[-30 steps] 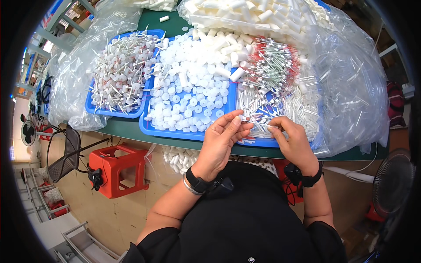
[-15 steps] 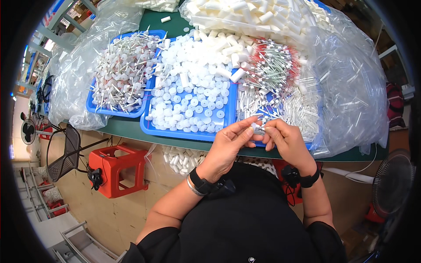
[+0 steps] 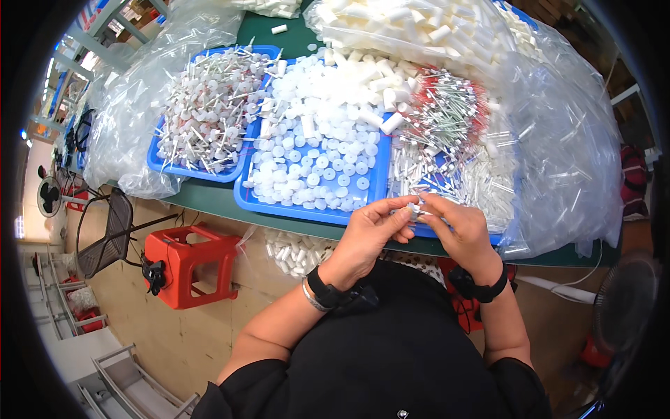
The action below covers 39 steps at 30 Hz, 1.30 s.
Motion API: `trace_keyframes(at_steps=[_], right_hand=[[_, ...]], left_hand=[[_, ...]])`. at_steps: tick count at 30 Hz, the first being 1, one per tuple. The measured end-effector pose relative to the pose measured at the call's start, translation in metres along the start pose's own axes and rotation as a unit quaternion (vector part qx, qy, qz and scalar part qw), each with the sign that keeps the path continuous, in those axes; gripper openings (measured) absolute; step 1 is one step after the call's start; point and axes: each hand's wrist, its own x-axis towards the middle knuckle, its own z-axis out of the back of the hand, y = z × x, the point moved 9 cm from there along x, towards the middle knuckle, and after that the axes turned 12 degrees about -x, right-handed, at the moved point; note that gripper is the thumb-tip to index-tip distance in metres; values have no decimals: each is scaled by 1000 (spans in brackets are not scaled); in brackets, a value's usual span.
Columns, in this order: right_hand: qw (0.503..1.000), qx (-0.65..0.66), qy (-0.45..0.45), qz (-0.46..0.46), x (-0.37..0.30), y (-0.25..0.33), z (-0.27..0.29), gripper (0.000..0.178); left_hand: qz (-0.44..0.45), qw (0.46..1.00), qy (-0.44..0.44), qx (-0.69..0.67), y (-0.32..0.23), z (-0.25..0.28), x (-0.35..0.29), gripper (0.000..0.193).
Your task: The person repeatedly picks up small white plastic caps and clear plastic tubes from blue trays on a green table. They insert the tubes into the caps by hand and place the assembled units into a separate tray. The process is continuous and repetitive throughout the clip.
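My left hand [image 3: 371,236] and my right hand [image 3: 462,229] meet fingertip to fingertip above the front edge of the right-hand blue tray. Pinched between them is a small whitish part [image 3: 415,211], mostly covered by the fingers; its exact kind is too small to tell. Just beyond the hands lie many thin clear and white tube-like pieces [image 3: 481,187]. Behind these sits a heap of thin metal-stemmed pieces with white ends and red tips [image 3: 450,108]. Left of my hands, a blue tray [image 3: 317,215] holds translucent white discs [image 3: 314,167] with centre holes.
At the left, another blue tray [image 3: 204,174] holds stemmed pieces with discs on them. White foam-like cylinders [image 3: 373,73] spill from a clear bag at the back. Plastic bags [image 3: 558,153] flank the trays on the green table [image 3: 279,225]. A red stool [image 3: 192,269] stands left on the floor.
The view has shifted slightly, so the trays appear a little farther right. Both hands stay together; the right fingers have closed in over the small part.
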Motion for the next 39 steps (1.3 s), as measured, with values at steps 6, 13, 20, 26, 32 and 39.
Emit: trace_keyframes(at_steps=[6, 13, 20, 26, 32, 39], right_hand=[[995, 70, -35, -54, 3, -12, 8, 47], [986, 22, -50, -159, -9, -44, 26, 35], [981, -161, -67, -87, 0, -41, 40, 14], [972, -235, -2, 2, 8, -31, 9, 14], [951, -299, 68, -20, 8, -40, -13, 6], [978, -203, 32, -44, 8, -35, 4, 8]], left_hand=[[-213, 973, -71, 42, -91, 29, -6, 29], [-334, 922, -161, -114, -229, 125, -10, 36], [-210, 884, -92, 408, -122, 60, -3, 26], [-325, 659, -13, 678, -88, 5, -10, 29], [-327, 652, -36, 684, -87, 7, 1, 21], [-322, 678, -32, 660, -88, 12, 7, 21]])
